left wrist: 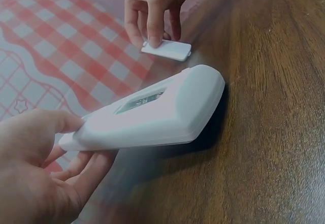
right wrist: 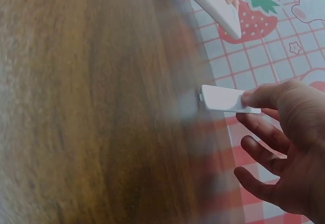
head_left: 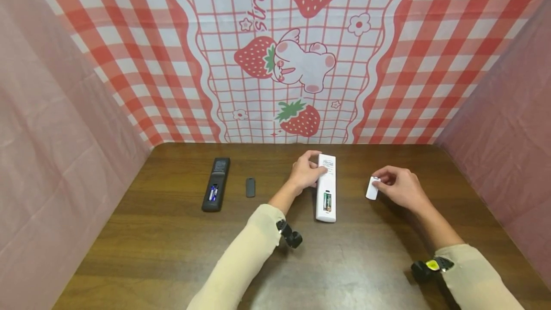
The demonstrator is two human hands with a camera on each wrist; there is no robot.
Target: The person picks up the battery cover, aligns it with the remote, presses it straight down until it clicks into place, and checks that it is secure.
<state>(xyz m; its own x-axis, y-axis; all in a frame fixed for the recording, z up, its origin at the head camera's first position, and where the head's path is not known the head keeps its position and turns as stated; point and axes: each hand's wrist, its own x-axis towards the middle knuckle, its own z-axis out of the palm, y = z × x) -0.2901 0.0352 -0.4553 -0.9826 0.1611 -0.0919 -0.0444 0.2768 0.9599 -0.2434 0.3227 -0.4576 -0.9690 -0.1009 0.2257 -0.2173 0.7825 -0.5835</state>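
Note:
My left hand (head_left: 306,172) grips a white remote control (head_left: 326,171) by its far end, thumb on the back and fingers beneath. The remote's back faces up, and its open battery compartment shows batteries (head_left: 327,202) inside. In the left wrist view the remote (left wrist: 198,102) is tilted, its near end above a shadow on the wood. To the right, my right hand (head_left: 401,187) pinches a small white battery cover (head_left: 372,189) between thumb and fingers. In the right wrist view, a small tab shows on the free end of the cover (right wrist: 221,98).
A black remote control (head_left: 219,171) lies back up on the wooden table (head_left: 142,252) at the left, blue batteries (head_left: 213,193) showing in its compartment. Beside it lies a dark battery cover (head_left: 250,187). A red-and-white strawberry cloth (head_left: 387,85) hangs behind, with pink cloth (head_left: 508,123) at the sides.

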